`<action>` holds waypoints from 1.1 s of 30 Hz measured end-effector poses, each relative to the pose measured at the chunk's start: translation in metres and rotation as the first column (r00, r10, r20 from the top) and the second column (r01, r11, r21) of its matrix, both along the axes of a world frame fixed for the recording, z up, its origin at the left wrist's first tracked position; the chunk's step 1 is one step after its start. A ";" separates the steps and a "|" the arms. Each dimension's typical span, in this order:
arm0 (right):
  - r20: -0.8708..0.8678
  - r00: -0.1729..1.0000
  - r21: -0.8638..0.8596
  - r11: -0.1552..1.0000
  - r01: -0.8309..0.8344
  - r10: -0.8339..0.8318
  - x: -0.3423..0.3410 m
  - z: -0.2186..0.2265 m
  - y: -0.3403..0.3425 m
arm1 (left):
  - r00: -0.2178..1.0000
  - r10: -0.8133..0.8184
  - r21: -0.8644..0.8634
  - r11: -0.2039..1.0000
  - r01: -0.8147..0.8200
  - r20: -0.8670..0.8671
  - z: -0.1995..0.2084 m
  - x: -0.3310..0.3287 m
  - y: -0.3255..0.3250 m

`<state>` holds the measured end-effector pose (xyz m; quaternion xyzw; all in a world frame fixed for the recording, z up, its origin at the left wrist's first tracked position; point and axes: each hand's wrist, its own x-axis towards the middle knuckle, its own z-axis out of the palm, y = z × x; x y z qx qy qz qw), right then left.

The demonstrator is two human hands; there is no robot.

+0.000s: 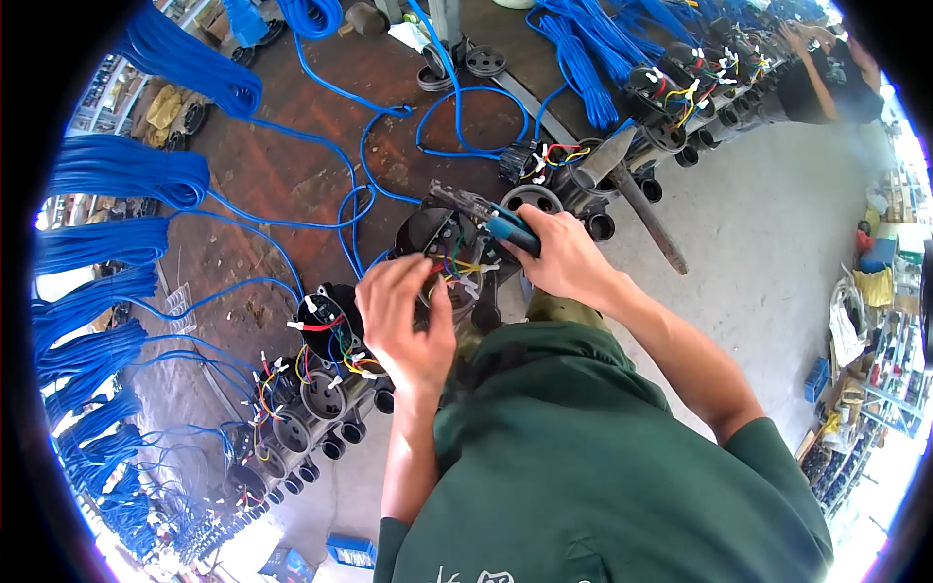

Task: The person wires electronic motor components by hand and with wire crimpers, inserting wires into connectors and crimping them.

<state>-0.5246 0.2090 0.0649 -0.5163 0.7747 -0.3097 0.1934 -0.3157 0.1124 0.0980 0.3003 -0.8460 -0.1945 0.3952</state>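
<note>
My right hand (567, 255) is closed round the teal handles of a pair of pliers (471, 204), whose metal jaws point left over a round black motor housing (424, 231). Thin coloured wires (465, 267) with white connectors come out of that housing. Bent over them is my left hand (403, 319), thumb and fingertips close together on the wires; exactly which wire is pinched cannot be seen. Just left of it sits another black housing (326, 316) with red, green and yellow wires.
More wired housings line the bench edge both ways. A hammer (637, 199) lies across the edge at right. Coiled blue cables (126, 180) hang at left and run over the brown bench top (262, 165). Someone (831, 73) works at the far right. Shelves (875, 389) stand beyond the floor.
</note>
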 end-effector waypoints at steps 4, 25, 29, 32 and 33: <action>0.076 0.997 -0.042 0.999 -0.010 0.013 0.005 -0.010 -0.002 | 1.000 -0.023 0.016 1.000 0.023 -0.009 -0.010 0.013 0.018; 0.573 0.802 0.082 0.986 0.148 -0.168 0.005 0.007 0.016 | 0.990 -0.124 0.433 0.890 0.141 -0.067 -0.028 0.014 -0.006; 0.503 0.858 0.018 0.994 0.112 -0.106 0.012 0.034 0.006 | 0.942 0.200 0.792 0.603 0.098 -0.269 -0.038 0.009 0.007; 0.430 0.902 -0.038 0.998 0.042 -0.021 0.019 0.052 -0.007 | 0.867 0.331 0.866 0.460 0.198 -0.373 -0.035 0.001 0.012; 0.391 0.920 -0.063 0.998 0.016 0.010 0.020 0.054 -0.009 | 0.842 0.365 0.880 0.413 0.237 -0.398 -0.035 0.001 0.012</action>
